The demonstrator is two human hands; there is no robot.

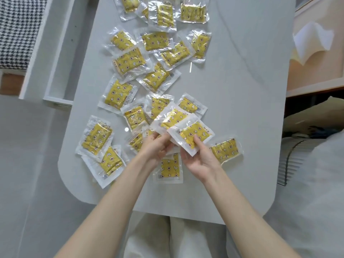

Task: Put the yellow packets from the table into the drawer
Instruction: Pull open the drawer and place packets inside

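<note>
Several yellow packets in clear wrappers lie scattered over the pale grey table [242,108]. My left hand [158,146] grips one yellow packet [172,118] by its lower edge, lifted above the table. My right hand [201,157] pinches a second yellow packet [193,134], thumb on top, overlapping the first. Another packet [170,167] lies flat between my wrists, and one [226,148] lies just right of my right hand. The open white drawer [55,58] stands off the table's left edge, and it looks empty.
A houndstooth cushion [16,30] sits at the far left beyond the drawer. A shelf with white paper [312,41] stands to the right. The table's right half is bare. White fabric [316,192] fills the lower right.
</note>
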